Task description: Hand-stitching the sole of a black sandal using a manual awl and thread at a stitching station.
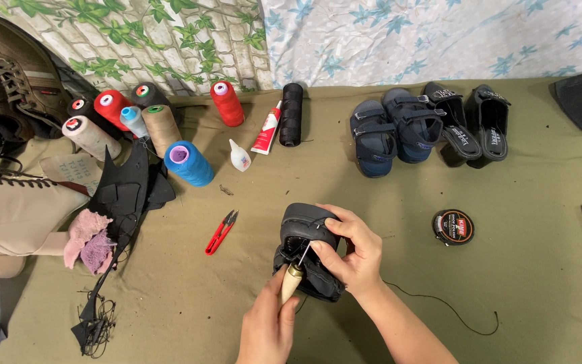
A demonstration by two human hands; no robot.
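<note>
Left hand (269, 330) fingers wrapped around wooden-handled awl (292, 280), right hand (350, 253) fingers clamped on dark shoe (302, 232), wrist bent inward

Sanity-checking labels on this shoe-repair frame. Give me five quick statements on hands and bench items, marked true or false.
1. The left hand holds a wooden-handled awl whose tip meets the dark shoe. True.
2. The right hand lies flat on the cloth, away from the shoe. False: it grips the shoe from the side.
3. The red thread snips lie on the cloth left of the shoe, untouched. True.
4. The round polish tin is left of the shoe. False: it sits to the right.
5. The blue thread cone stands upright. False: it lies tipped on its side.
</note>
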